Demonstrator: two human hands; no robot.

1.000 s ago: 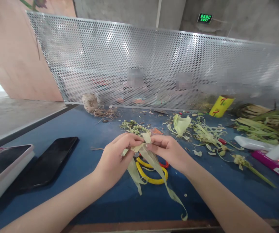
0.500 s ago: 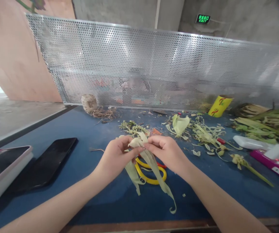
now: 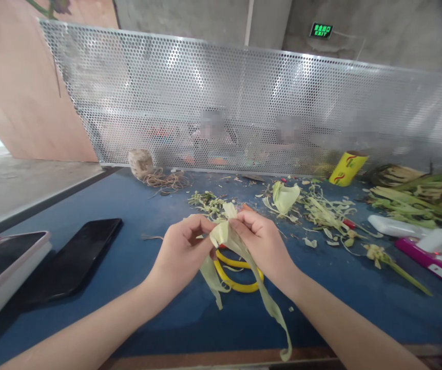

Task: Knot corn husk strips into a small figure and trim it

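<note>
A pale green strip of corn husk (image 3: pixel 239 245) is pinched between both hands in the middle of the view, its long curled tail hanging toward the table's front edge. My left hand (image 3: pixel 184 249) closes on its folded end. Fingers of my right hand (image 3: pixel 269 246) grip the same strip just to the right. Beneath the hands lie scissors with yellow handles (image 3: pixel 242 287), partly covered by the husk. Another husk piece (image 3: pixel 212 280) lies under my left hand.
A black phone (image 3: pixel 84 252) and a pink-edged device (image 3: pixel 11 267) lie left. Twine (image 3: pixel 162 179) is at the back. Husk scraps (image 3: pixel 324 210), a yellow roll (image 3: pixel 347 168), a white tool (image 3: pixel 394 226) and a magenta power strip (image 3: pixel 430 261) are right. Perforated metal (image 3: pixel 244 92) screens people behind.
The husk strip has been folded over at its top and its tail has swung lower and to the right. My right hand has shifted slightly, its thumb now pressing on the fold.
</note>
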